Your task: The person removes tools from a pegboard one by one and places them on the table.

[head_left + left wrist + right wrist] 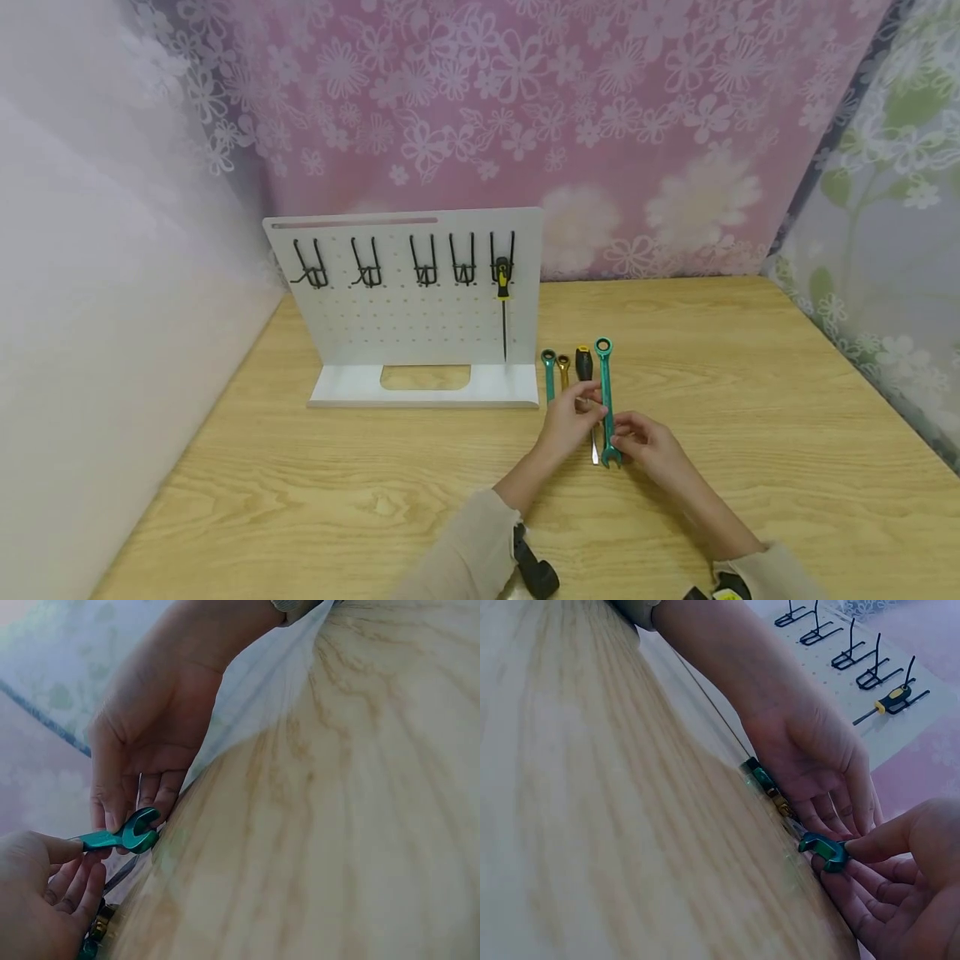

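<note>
A green combination wrench (607, 392) is pinched by both hands, its ring end pointing away and its open end toward the person. My left hand (567, 427) grips the middle of the shank between thumb and fingers. Near the open jaw, my right hand (654, 450) pinches the wrench; the left wrist view shows that open end (139, 831) between the two hands. Just left of it on the table lies a black and yellow screwdriver (583, 364), partly covered by the left hand. Beside that are a gold wrench (564, 363) and another green wrench (549, 377), their lower parts hidden.
A white pegboard stand (405, 325) rises at the left, with several black double hooks (424, 262). From its rightmost hook hangs a yellow and black screwdriver (503, 283). The wooden table (315, 492) meets flowered cloth walls at the back and sides.
</note>
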The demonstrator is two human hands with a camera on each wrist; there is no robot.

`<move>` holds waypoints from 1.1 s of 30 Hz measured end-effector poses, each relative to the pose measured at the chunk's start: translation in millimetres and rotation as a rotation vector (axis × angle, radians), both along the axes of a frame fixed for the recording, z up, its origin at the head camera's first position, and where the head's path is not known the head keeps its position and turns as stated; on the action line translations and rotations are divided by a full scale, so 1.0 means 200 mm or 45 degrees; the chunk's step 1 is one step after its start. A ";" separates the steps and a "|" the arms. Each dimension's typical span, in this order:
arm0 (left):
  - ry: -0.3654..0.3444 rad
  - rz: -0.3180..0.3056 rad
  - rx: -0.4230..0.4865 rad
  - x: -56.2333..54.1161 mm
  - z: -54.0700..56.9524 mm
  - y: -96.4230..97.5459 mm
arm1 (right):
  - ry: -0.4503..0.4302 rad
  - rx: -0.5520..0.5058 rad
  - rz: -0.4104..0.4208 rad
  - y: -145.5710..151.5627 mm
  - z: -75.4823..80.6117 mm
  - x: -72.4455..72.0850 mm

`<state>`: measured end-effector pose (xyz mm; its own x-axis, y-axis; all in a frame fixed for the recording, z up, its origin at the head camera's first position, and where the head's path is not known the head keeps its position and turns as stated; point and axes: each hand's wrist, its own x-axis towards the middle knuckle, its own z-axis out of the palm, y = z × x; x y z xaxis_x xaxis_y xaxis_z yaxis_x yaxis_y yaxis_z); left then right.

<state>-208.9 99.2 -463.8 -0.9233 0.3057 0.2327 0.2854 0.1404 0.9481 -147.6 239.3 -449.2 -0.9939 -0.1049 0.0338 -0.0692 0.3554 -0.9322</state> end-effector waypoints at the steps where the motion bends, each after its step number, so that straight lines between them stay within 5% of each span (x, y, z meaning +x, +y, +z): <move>1: -0.001 0.000 -0.003 0.00 0.00 0.00 | -0.002 0.006 -0.002 0.00 0.00 0.00; 33: 0.064 -0.037 -0.222 0.00 -0.01 0.00 | -0.186 -0.067 0.000 0.03 0.00 -0.01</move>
